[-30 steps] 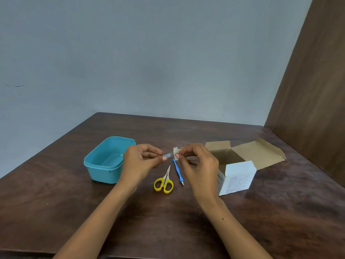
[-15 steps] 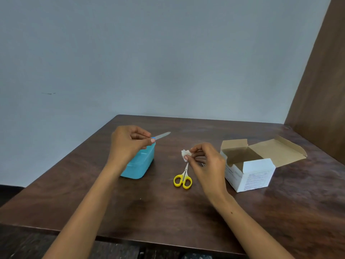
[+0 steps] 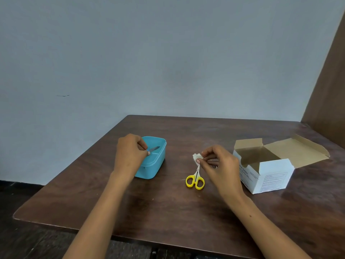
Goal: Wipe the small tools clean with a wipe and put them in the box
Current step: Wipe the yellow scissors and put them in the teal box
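Metal blade with a blue handle end, a small file-like tool [image 3: 154, 148], is hanging just over the open teal box [image 3: 156, 161], and I am reading it as thin, stiff and very light, so it is going to handle easily but could slip if pinched on the smooth blade. My left hand [image 3: 130, 154] is pinching it at the blue end between thumb and fingertips, which I am judging to be the right place to hold: the blade is pointing away toward the far right of the box, over its inside. I am expecting a low release to be enough, since something this light may bounce or skate on hard plastic. To the right of the box, well apart from it, my right hand [image 3: 216, 163] is gripping a crumpled white wipe [image 3: 197, 157], soft and limp, between thumb and fingers. Directly under that hand, the yellow-handled scissors [image 3: 195, 179] are lying flat on the wooden table [image 3: 168, 212], blades pointing up toward the wipe; I am judging them heavier and best lifted by the loops, keeping the wipe on the blades. Whether another tool is lying beneath that hand I cannot tell. Farthest right of the box, an open white carton [image 3: 270, 174] is standing with its flaps spread.
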